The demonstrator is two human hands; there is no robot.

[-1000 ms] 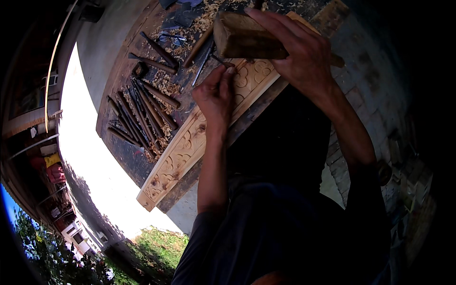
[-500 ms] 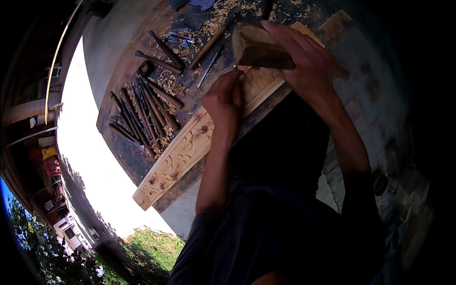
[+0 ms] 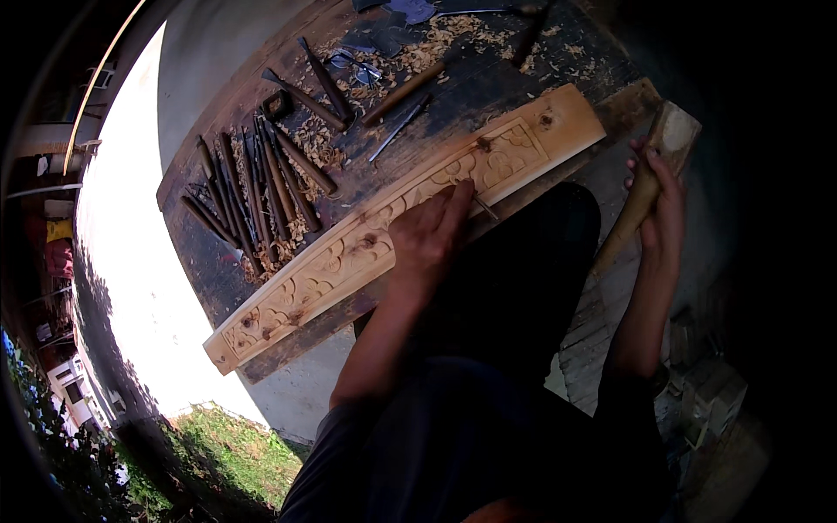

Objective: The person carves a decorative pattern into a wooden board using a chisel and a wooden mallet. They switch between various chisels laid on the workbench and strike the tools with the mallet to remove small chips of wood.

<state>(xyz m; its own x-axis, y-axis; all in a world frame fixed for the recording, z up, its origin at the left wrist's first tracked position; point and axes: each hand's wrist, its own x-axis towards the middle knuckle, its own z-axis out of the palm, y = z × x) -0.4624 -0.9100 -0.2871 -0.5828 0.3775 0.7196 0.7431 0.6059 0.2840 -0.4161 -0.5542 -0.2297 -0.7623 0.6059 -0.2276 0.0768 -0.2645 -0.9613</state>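
Observation:
A long pale wooden board (image 3: 349, 254), carved with a row of scroll and leaf shapes, lies slantwise along the bench's near edge. My left hand (image 3: 427, 235) rests on its carving with the fingers closed round a thin metal carving chisel (image 3: 485, 207), whose slim shaft sticks out past the fingers toward the near edge. Its other end is hidden by the hand. Off the bench at the right, my right hand (image 3: 666, 196) grips a wooden mallet (image 3: 680, 132) by the handle. The mallet's blocky head points up and away, apart from the chisel and board.
Several wooden-handled chisels (image 3: 253, 196) lie bunched on the dark bench (image 3: 488, 100) at the left. A slim metal chisel (image 3: 399, 128), a thick wooden handle (image 3: 405, 91) and eyeglasses (image 3: 356, 65) lie beyond the board among wood shavings (image 3: 436, 44). My dark-clothed knee (image 3: 567, 218) sits below.
The mallet has swung from over the board to the right, off the bench, its handle now visible. My left hand has shifted slightly, staying on the board; the chisel's angle looks different.

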